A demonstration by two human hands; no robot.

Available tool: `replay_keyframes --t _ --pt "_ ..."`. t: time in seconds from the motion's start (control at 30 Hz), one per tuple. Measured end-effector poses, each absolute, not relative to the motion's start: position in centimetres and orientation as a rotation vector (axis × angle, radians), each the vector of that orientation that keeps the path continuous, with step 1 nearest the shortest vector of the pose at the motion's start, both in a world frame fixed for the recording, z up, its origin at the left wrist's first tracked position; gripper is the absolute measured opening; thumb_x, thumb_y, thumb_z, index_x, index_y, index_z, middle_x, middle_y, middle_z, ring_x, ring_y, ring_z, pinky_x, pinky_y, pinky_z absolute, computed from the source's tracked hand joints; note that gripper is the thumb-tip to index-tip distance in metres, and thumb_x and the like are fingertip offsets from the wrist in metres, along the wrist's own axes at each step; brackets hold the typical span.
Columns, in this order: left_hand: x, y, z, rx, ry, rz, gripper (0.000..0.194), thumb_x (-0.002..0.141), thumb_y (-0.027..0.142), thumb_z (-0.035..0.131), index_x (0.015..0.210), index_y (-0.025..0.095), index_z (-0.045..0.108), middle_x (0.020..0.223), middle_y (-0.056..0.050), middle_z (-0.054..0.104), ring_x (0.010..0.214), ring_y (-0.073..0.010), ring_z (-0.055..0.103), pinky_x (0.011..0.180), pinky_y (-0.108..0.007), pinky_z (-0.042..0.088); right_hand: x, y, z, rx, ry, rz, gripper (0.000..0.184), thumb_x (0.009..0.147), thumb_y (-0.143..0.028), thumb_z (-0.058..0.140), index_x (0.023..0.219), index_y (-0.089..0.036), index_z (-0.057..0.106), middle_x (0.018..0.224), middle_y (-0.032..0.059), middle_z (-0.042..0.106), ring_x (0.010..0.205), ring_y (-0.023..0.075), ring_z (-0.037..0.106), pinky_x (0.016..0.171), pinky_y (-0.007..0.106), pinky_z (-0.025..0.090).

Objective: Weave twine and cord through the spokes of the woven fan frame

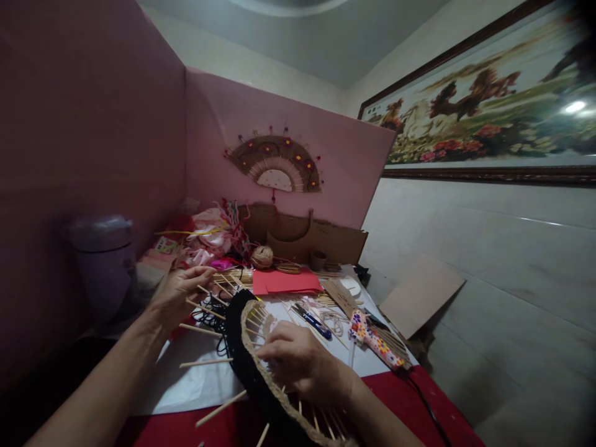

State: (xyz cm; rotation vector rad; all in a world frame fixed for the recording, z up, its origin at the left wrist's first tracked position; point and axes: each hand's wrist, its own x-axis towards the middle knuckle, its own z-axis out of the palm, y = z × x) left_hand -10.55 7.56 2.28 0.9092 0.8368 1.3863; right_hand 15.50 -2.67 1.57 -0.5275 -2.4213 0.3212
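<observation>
Fan piece [239, 347]: sitting between your hands, above the bench [392, 391].
Left hand [181, 290]: reaching by the stick [205, 363] ends; can't tell if you're pinching anything.
Right hand [302, 363]: curling at beige edging [248, 332]; grip hidden.
Tip: best if you're tensioning evenly, keeping black cord [205, 320] clear.

You can read no text, brand or number here. The small pale label [164, 244] on the left of the heap of pink material [207, 226] ahead of you bears marks too small to make out, and the tiny dark marks [374, 110] in the framed picture [484, 115]'s upper left are equally illegible.
</observation>
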Motion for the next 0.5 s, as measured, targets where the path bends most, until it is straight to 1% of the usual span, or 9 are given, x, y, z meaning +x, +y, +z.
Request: replay_keyframes --t 0.13,0.23,0.37,0.43,0.5 --pt "-10.8 7.8 1.9 0.938 0.719 1.416 0.018 0.057 0.012 0.076 0.074 0.012 0.069 0.067 -0.004 0.065 0.059 -0.0130 0.061 0.056 -0.021 0.052 15.7 -2.5 1.5 -0.499 -2.399 0.301 0.026 0.080 -0.023 0.054 0.105 -0.019 0.058 0.089 0.0067 0.058 0.082 0.0164 0.051 0.072 0.028 0.043" --pt "-10.8 7.7 1.7 0.974 0.688 1.401 0.018 0.057 0.015 0.077 0.074 0.012 0.069 0.070 -0.006 0.067 0.063 -0.0152 0.062 0.061 -0.023 0.052 15.7 -2.4 1.4 -0.512 -2.378 0.274 0.026 0.081 -0.024 0.051 0.106 -0.019 0.057 0.091 0.0077 0.058 0.083 0.0171 0.051 0.073 0.030 0.044" --pt "-10.4 7.3 1.8 1.135 0.740 1.253 0.021 0.064 0.022 0.074 0.082 0.012 0.070 0.083 -0.009 0.070 0.071 -0.0186 0.063 0.067 -0.026 0.048 15.7 -2.5 1.4 -0.532 -2.344 0.236 0.026 0.082 -0.023 0.048 0.107 -0.019 0.055 0.091 0.0080 0.056 0.083 0.0173 0.051 0.074 0.031 0.044" --pt "-10.0 7.0 2.0 1.248 0.776 1.192 0.020 0.066 0.022 0.071 0.084 0.012 0.071 0.079 -0.007 0.071 0.071 -0.0182 0.062 0.067 -0.026 0.046 15.7 -2.6 1.5 -0.534 -2.312 0.223 0.026 0.082 -0.022 0.048 0.107 -0.019 0.055 0.091 0.0077 0.057 0.083 0.0172 0.052 0.074 0.031 0.044" --pt "-9.6 6.5 2.2 1.337 0.806 1.158 0.017 0.066 0.021 0.070 0.081 0.013 0.071 0.073 -0.005 0.070 0.070 -0.0178 0.061 0.066 -0.025 0.044 15.7 -2.7 1.5 -0.542 -2.282 0.218 0.027 0.081 -0.019 0.049 0.107 -0.020 0.056 0.091 0.0072 0.057 0.083 0.0171 0.052 0.074 0.031 0.045"
